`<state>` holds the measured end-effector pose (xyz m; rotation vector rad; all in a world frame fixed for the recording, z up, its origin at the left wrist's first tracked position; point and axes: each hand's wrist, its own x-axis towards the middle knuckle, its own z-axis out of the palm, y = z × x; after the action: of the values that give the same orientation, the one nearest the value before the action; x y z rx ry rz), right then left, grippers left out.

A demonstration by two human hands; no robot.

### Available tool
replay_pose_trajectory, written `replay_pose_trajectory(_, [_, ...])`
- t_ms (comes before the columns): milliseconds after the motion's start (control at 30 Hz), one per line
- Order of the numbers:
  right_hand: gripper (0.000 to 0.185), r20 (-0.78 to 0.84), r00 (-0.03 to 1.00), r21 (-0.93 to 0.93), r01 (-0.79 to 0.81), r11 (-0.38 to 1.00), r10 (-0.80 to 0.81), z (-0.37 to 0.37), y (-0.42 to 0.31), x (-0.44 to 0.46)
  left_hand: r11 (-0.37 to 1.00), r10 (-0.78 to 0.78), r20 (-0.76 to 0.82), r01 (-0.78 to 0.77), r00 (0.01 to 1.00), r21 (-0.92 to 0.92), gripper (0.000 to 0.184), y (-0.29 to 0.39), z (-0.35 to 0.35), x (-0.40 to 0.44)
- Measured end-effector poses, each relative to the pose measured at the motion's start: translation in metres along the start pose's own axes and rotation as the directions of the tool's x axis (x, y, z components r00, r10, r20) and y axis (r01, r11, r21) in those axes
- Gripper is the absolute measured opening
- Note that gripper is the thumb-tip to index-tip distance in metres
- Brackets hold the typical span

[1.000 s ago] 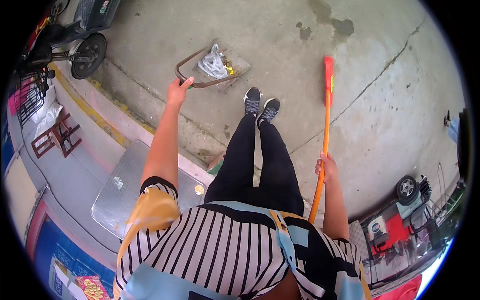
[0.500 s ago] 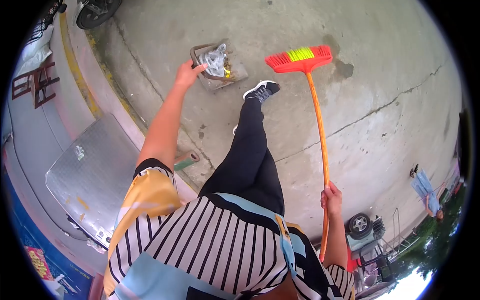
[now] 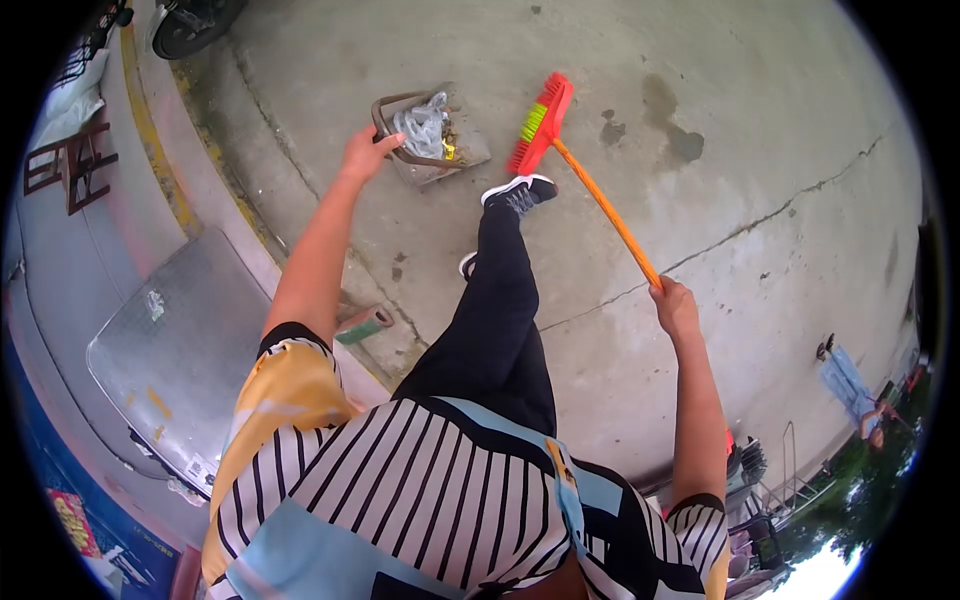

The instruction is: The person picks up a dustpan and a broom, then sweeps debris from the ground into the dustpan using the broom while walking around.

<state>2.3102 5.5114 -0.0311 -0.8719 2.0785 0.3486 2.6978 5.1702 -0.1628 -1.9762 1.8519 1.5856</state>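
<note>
My left hand [image 3: 366, 156] is closed round the brown handle of a metal dustpan [image 3: 470, 152]. In the dustpan lie a crumpled grey plastic bag [image 3: 422, 126], a small yellow scrap [image 3: 449, 152] and some dark debris. My right hand [image 3: 677, 306] grips the orange stick of a broom [image 3: 606, 204]. The broom's red head [image 3: 550, 118], with red and yellow-green bristles, is turned so the bristles face the dustpan. Its lower end is close to the toe of my dark shoe [image 3: 520, 194]. A gap separates the bristles from the dustpan.
Cracked concrete [image 3: 780, 120] spreads ahead and right. At left are a yellow-marked kerb [image 3: 150, 130], a grey panel [image 3: 185, 340], a wooden stool [image 3: 75, 168] and a green-and-brown tube [image 3: 365, 324]. A wheel [image 3: 190, 30] is at top left. Another person [image 3: 850, 385] is far right.
The broom head has swung left and turned, from lying crosswise to facing the dustpan. My right hand has moved up and forward with the stick. The dustpan has shifted slightly left.
</note>
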Motion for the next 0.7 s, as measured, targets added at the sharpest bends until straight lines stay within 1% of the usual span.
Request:
replay_pose_trajectory(100, [0.02, -0.01, 1.0, 0.022, 0.009, 1.0, -0.009, -0.011, -0.001, -0.028, 0.991, -0.036, 0.043, 0.03, 0.998, 0.132, 0.044, -0.002, -0.004, 0.006])
replay_pose_trajectory(200, [0.021, 0.014, 1.0, 0.088, 0.008, 0.996, -0.009, -0.019, -0.005, -0.041, 0.996, -0.012, 0.019, 0.011, 1.0, 0.094, 0.046, 0.0, -0.003, 0.004])
replay_pose_trajectory(300, [0.02, 0.005, 0.997, -0.004, 0.074, 0.997, -0.074, -0.02, -0.018, -0.03, 0.995, 0.012, 0.047, -0.017, 0.999, 0.096, 0.048, -0.008, -0.004, 0.01])
replay_pose_trajectory(400, [0.019, 0.02, 0.996, -0.279, 0.087, 0.956, -0.085, -0.036, -0.04, -0.006, 0.993, -0.008, 0.042, 0.004, 0.999, 0.114, 0.048, 0.001, -0.007, 0.004])
replay_pose_trajectory(533, [0.019, -0.04, 0.998, -0.414, 0.029, 0.91, -0.051, -0.056, -0.043, 0.014, 0.997, 0.05, 0.036, -0.051, 0.998, 0.057, 0.051, -0.012, -0.003, 0.009])
replay_pose_trajectory(600, [0.019, -0.105, 0.993, -0.475, 0.004, 0.88, -0.061, -0.066, -0.043, 0.016, 0.997, 0.066, 0.052, -0.068, 0.996, 0.036, 0.051, -0.017, -0.005, 0.016])
replay_pose_trajectory(700, [0.017, -0.098, 0.994, -0.373, 0.016, 0.928, -0.056, -0.082, -0.037, 0.01, 0.991, 0.054, 0.061, -0.061, 0.997, 0.116, 0.05, -0.017, -0.005, 0.017])
